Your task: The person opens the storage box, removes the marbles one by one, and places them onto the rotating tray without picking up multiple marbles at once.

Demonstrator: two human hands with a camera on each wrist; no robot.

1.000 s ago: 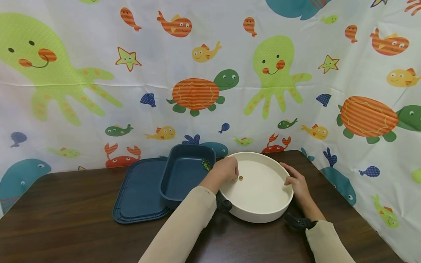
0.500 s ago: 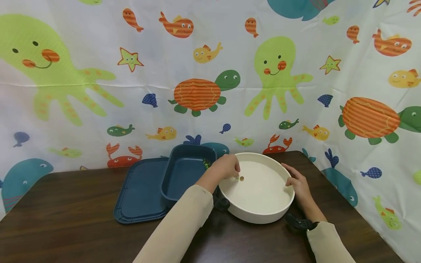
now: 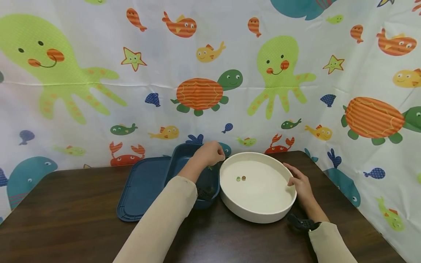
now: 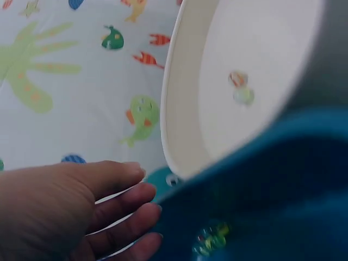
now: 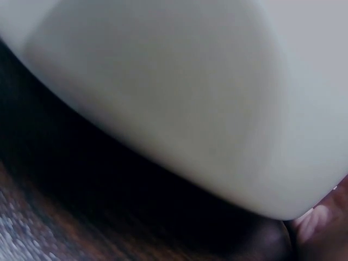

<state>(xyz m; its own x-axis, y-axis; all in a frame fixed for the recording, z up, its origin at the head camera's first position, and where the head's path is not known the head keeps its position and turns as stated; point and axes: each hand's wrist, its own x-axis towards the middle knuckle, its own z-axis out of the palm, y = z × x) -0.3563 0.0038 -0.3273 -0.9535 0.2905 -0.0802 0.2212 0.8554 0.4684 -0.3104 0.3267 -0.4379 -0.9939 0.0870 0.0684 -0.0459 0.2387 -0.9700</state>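
Observation:
My left hand (image 3: 209, 153) is over the far right part of a deep blue rectangular container (image 3: 171, 171). In the left wrist view its fingers are loosely bent, with nothing visible between thumb and fingertips. Below them, several glass marbles (image 4: 212, 238) lie clustered in the container. My right hand (image 3: 302, 184) holds the right rim of a round, cream-white tray (image 3: 260, 201), thumb over the edge and fingers outside. Inside the tray, a greenish marble (image 3: 238, 179) and a brown-orange marble (image 3: 243, 178) lie side by side. The right wrist view shows mostly the tray's blurred side.
A flat blue lid (image 3: 139, 186) lies left of the container, partly behind it. Everything stands on a dark wooden table (image 3: 75, 212). A white cloth (image 3: 158, 47) printed with sea animals hangs behind and along the right side.
My left hand has left the white tray and moved left and up over the blue container. The greenish marble now shows fully beside the brown-orange one. My right hand keeps its hold.

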